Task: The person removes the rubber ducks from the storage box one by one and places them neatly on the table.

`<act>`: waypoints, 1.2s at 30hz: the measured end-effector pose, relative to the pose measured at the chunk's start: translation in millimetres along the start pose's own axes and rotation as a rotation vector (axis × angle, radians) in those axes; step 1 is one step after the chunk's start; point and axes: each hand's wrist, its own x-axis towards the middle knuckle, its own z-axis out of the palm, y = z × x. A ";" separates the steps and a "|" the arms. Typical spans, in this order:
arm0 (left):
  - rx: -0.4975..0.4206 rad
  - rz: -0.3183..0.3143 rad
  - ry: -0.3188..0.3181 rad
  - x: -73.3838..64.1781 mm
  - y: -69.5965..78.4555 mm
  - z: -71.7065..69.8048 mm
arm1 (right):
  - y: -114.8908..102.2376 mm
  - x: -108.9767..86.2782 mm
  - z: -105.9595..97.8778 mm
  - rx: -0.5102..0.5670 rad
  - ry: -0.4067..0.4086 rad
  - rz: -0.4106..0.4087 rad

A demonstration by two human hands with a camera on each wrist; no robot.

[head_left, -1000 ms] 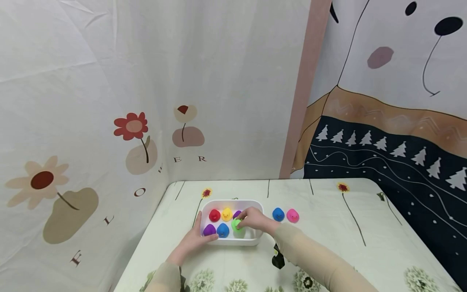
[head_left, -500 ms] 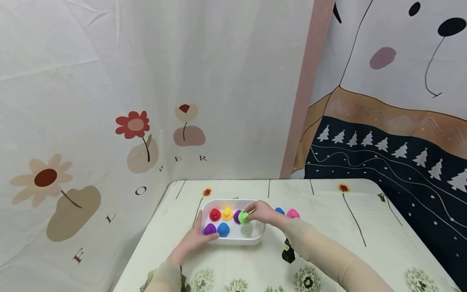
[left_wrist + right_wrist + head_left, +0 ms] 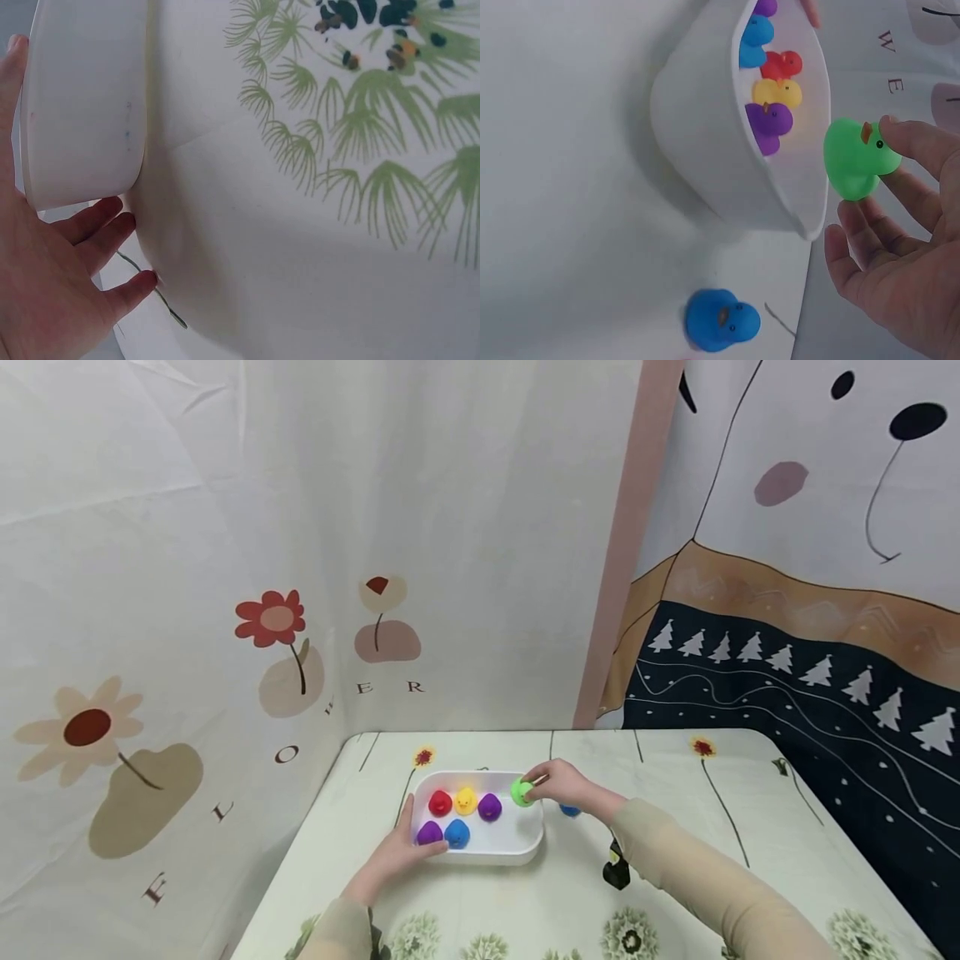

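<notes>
My right hand pinches a green rubber duck between thumb and fingertips, above the right end of a white plastic tub. With my left hand I hold the tub's left end; the thumb lies along the front rim and fingertips touch the end wall in the left wrist view. Inside the tub are a red duck, a yellow duck, a purple duck near the middle, another purple duck and a blue duck at the front left.
Right of the tub, another blue duck sits on the table, partly covered by my right hand in the head view. The table wears a flower-printed cloth. Printed curtains hang behind and at the left.
My right hand has carried the green duck from the tub's front middle back and rightward to its right end. The pink duck on the table is now hidden behind that hand. The left hand stays put.
</notes>
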 end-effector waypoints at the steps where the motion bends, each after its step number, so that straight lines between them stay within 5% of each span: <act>1: 0.000 -0.002 0.001 -0.1 -0.1 0.0 | 0.8 -0.5 -2.7 0.009 0.000 0.017; 36: -0.018 -0.004 -0.015 1.0 -2.0 0.2 | 40.7 -27.6 -86.4 -0.040 0.070 0.051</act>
